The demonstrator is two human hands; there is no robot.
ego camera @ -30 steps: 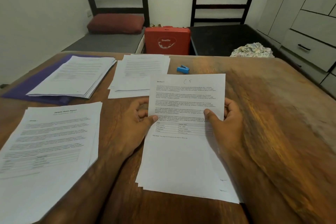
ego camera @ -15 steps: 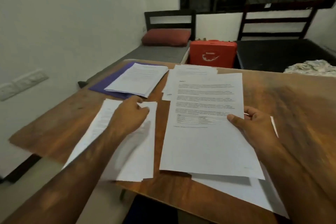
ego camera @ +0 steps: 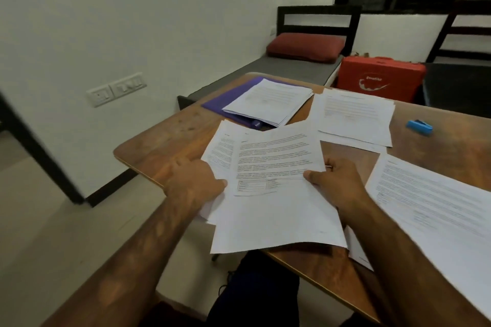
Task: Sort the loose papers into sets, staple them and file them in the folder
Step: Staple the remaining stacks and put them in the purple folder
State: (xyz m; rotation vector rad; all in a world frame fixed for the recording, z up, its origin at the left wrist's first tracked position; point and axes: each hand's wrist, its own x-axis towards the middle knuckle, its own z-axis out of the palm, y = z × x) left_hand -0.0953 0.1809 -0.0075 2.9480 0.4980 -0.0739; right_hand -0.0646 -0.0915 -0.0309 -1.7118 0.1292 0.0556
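Observation:
A printed sheet [ego camera: 276, 188] lies over the left pile of papers [ego camera: 220, 146] at the table's near left edge. My right hand [ego camera: 337, 183] pinches the sheet's right edge, thumb on top. My left hand [ego camera: 194, 183] grips the left edge of the sheet and pile. A purple folder [ego camera: 225, 98] at the far left carries a stack of papers [ego camera: 268, 101]. Another pile [ego camera: 353, 117] lies at the far middle, and a fourth pile [ego camera: 435, 204] at the near right. A blue stapler [ego camera: 419, 127] sits at the far right.
The wooden table [ego camera: 164, 146] has a rounded left corner over open floor. Behind it stand a red case [ego camera: 380, 79], a bench with a red cushion [ego camera: 305, 46] and a dark chair back. A wall socket [ego camera: 117, 89] is on the left wall.
The view swung left. My right hand carried the sheet left onto the left pile, and my left hand moved from on top of that pile to gripping its edge with the sheet.

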